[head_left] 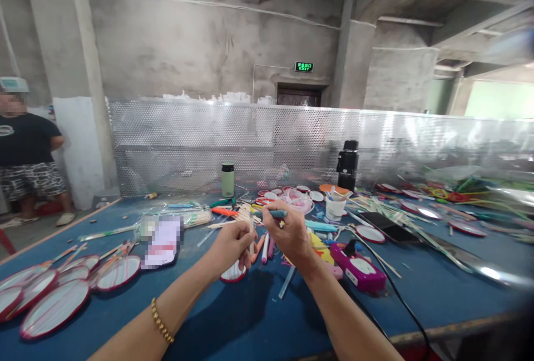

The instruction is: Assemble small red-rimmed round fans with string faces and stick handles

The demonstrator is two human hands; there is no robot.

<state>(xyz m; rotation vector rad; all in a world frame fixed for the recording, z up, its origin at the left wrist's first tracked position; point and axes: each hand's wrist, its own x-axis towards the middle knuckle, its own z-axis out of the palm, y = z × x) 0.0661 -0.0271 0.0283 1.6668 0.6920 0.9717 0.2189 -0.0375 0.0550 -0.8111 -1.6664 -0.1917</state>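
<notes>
My left hand [232, 243], a beaded bracelet on its wrist, pinches a short pale stick [251, 230] upright over the table. Just below those fingers shows a round white disc with a red rim [233, 275]; whether it is joined to the stick is hidden. Closed around a teal pen-like tool [273, 213], my right hand [291, 234] holds its tip close to the top of the stick. Pink and orange rods [267, 248] lie behind and between the two hands.
Several red-rimmed discs [58, 308] overlap at left, near a purple-and-white packet [164, 243]. On the right are a purple power strip [359, 269] with a cable, a white cup [335, 205] and a black flask [347, 166]. A green bottle [227, 180] stands behind; a person [29, 144] stands far left.
</notes>
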